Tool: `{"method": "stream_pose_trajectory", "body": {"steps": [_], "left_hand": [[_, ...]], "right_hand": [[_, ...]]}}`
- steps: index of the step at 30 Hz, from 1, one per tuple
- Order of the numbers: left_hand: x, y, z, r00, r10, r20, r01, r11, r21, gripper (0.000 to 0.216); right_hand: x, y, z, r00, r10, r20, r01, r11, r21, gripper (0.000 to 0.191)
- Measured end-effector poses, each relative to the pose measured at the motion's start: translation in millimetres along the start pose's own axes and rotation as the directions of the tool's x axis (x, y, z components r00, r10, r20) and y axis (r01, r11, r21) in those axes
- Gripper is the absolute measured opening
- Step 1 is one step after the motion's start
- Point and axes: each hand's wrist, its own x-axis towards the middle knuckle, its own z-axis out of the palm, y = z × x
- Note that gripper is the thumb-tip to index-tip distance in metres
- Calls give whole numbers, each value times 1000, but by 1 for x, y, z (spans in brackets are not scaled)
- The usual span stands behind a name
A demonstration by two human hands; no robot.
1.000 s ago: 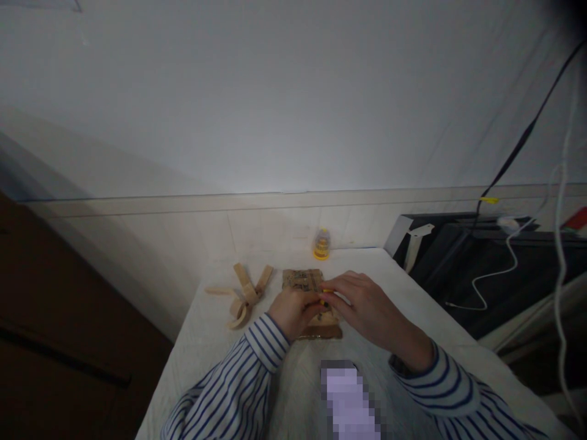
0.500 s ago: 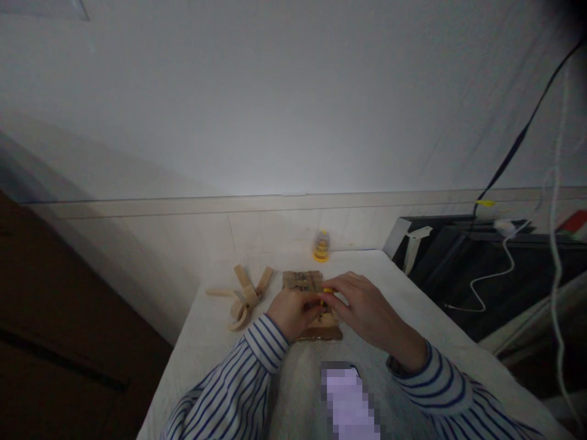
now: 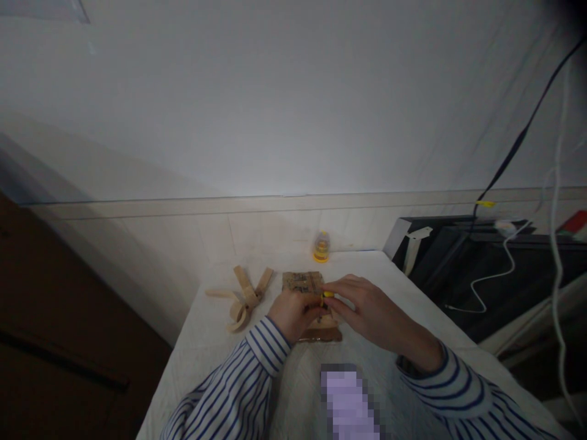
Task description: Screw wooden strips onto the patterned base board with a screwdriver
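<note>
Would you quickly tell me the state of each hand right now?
Left hand: closed, curled on the wooden panel; what it grips cannot be told.
Right hand: closed, pinching the small yellow tool.

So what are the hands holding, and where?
The right hand pinches a small yellow piece by its end; the left hand touches it too.

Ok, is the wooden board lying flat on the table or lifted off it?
Flat: the wooden board lies on the table, left hand resting on it, right hand pinching a small yellow piece over it.
</note>
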Motion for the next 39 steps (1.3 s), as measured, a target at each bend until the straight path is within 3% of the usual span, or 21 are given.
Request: {"method": "stream_pose_trajectory", "body": {"steps": [8, 15, 22, 29, 36, 39], "left_hand": [[0, -2, 2, 1000, 10, 20, -11, 999, 31, 21], [0, -3, 3, 999, 41, -6, -41, 999, 30, 19], [0, 0, 0, 999, 26, 19, -27, 999, 35, 21], [0, 0, 1, 996, -82, -44, 84, 995, 48, 24], [0, -1, 2, 999, -20, -43, 21, 1000, 14, 25], [-1, 0, 0, 1000, -9, -25, 9, 1000, 3, 22]], "right_hand": [[0, 1, 2, 999, -18, -34, 13, 990, -143, 19], [0, 4, 10, 998, -9, -68, -3, 986, -165, 19], [-1, 4, 14, 994, 8, -106, -22, 991, -129, 16], [0, -3, 12, 992, 47, -117, -61, 991, -117, 15], [0, -4, 1, 994, 53, -99, -51, 998, 24, 29], [1, -5, -4, 999, 19, -43, -17, 999, 51, 27]]}}
